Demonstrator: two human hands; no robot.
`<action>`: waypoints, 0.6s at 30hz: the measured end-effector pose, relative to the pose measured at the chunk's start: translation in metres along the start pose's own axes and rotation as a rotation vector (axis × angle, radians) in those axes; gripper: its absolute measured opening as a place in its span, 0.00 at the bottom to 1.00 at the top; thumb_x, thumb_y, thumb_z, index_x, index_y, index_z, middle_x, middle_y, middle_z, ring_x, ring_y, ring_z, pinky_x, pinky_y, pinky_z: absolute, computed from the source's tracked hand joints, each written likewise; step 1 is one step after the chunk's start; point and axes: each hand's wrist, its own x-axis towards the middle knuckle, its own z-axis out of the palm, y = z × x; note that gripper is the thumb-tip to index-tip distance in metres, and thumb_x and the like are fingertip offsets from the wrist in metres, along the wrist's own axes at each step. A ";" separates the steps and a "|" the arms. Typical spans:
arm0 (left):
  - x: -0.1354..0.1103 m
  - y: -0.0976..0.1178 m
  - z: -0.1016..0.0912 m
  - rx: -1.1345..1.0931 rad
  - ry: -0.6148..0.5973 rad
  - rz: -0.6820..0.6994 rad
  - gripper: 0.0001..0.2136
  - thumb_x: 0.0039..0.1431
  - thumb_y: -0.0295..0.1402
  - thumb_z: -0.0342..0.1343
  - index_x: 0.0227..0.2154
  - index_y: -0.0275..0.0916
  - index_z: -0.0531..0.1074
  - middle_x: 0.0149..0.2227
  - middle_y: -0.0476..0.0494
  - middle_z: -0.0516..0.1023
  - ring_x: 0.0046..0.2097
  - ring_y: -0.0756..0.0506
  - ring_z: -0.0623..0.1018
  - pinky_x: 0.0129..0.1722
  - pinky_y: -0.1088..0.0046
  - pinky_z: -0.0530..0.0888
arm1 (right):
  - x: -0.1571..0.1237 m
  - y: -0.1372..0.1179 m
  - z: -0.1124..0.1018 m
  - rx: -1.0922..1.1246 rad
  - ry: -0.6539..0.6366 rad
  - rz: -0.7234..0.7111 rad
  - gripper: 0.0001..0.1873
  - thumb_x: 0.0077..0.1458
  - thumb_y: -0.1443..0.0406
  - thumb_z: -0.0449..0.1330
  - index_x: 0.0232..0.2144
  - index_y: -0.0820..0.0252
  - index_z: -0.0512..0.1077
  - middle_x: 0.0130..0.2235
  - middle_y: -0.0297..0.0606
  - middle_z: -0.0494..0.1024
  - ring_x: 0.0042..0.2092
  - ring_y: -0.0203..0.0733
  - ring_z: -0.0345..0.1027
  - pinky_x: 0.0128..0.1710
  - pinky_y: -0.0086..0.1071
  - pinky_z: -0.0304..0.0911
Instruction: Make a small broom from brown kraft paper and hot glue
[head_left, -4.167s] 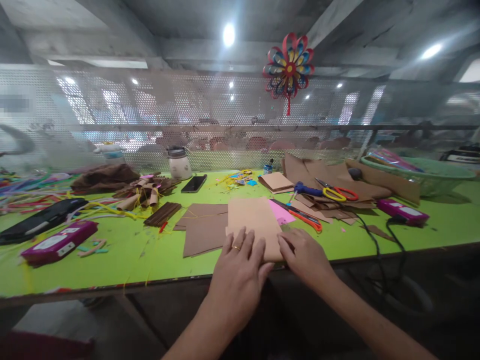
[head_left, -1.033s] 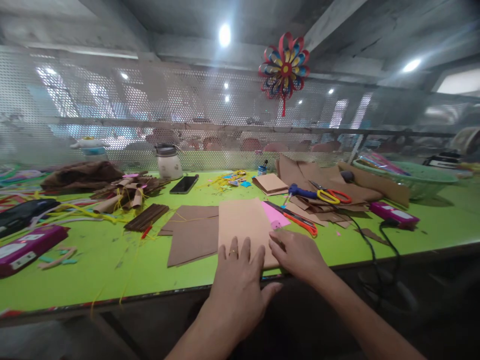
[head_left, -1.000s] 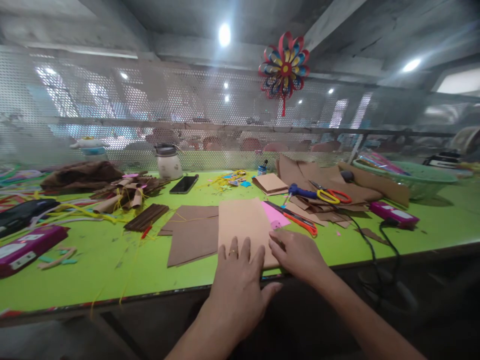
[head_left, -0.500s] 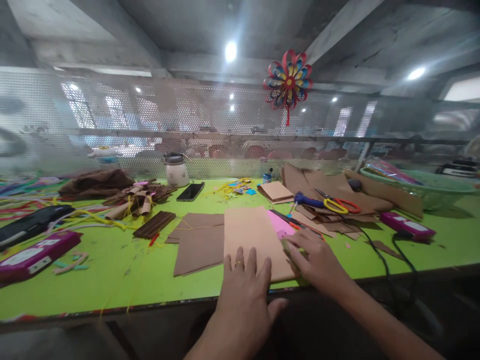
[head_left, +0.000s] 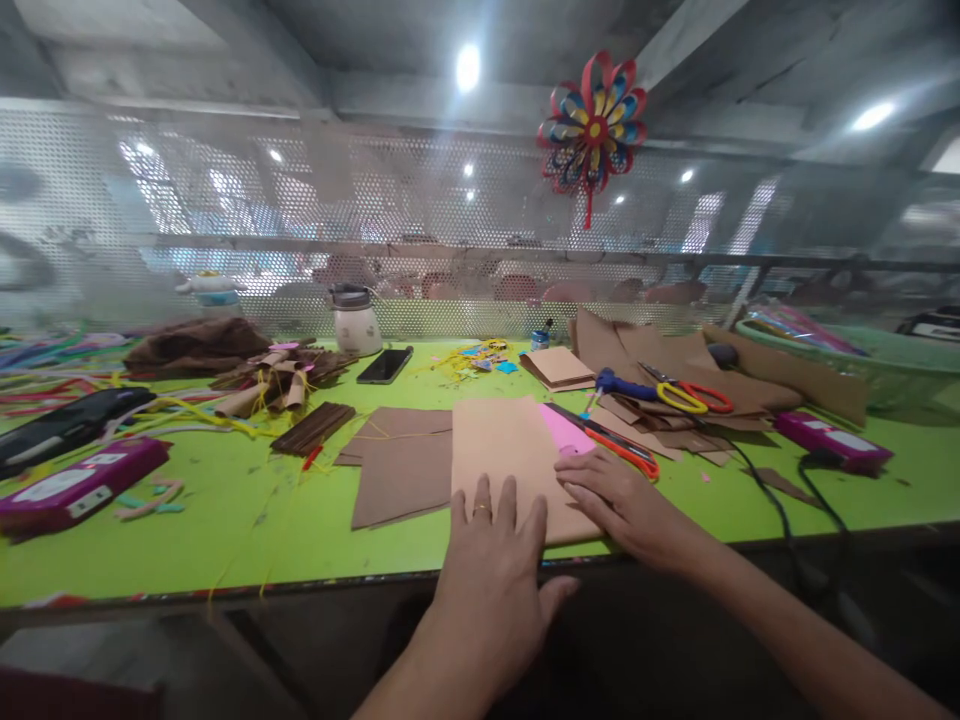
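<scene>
A tan sheet of kraft paper (head_left: 499,440) lies near the table's front edge. My left hand (head_left: 495,570) rests on its lower part, fingers spread and a ring on one. Beside it, at the sheet's right edge, my right hand (head_left: 622,500) lies with its fingers together on the paper; nothing shows in its grasp. A pink piece of paper (head_left: 566,435) peeks out past that edge, partly covered. Just behind my right hand lies a black tool with orange handles (head_left: 622,455). Darker brown sheets (head_left: 405,480) lie to the left.
Behind on the right are scissors (head_left: 682,395), a blue-handled tool (head_left: 626,385), brown paper scraps (head_left: 660,350) and a green basket (head_left: 870,370). A phone (head_left: 385,366), a jar (head_left: 355,325) and purple boxes (head_left: 90,485) stand about. A black cable (head_left: 772,500) crosses the right side.
My right hand's fingers have come down onto the sheet's right edge, and the black and orange tool shows more fully. My left hand stays in place. The view has tilted down slightly.
</scene>
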 end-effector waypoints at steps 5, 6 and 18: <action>0.000 0.001 -0.003 -0.012 -0.014 -0.007 0.31 0.57 0.55 0.45 0.60 0.45 0.59 0.63 0.34 0.59 0.63 0.25 0.55 0.58 0.39 0.53 | -0.001 0.001 0.000 0.034 0.075 0.075 0.16 0.64 0.66 0.47 0.43 0.61 0.75 0.47 0.44 0.77 0.52 0.41 0.66 0.54 0.38 0.61; 0.001 0.002 -0.004 -0.015 -0.021 -0.010 0.31 0.57 0.55 0.45 0.60 0.45 0.59 0.63 0.34 0.59 0.63 0.25 0.55 0.58 0.39 0.53 | -0.001 0.001 0.000 0.036 0.086 0.083 0.16 0.63 0.66 0.48 0.42 0.60 0.75 0.46 0.44 0.77 0.52 0.41 0.67 0.54 0.38 0.61; 0.005 0.002 -0.012 -0.047 -0.074 -0.018 0.34 0.54 0.56 0.49 0.60 0.44 0.59 0.63 0.32 0.58 0.63 0.24 0.55 0.58 0.39 0.53 | -0.003 0.006 0.005 -0.013 0.079 0.022 0.13 0.62 0.68 0.50 0.36 0.63 0.75 0.41 0.46 0.78 0.47 0.46 0.68 0.51 0.42 0.62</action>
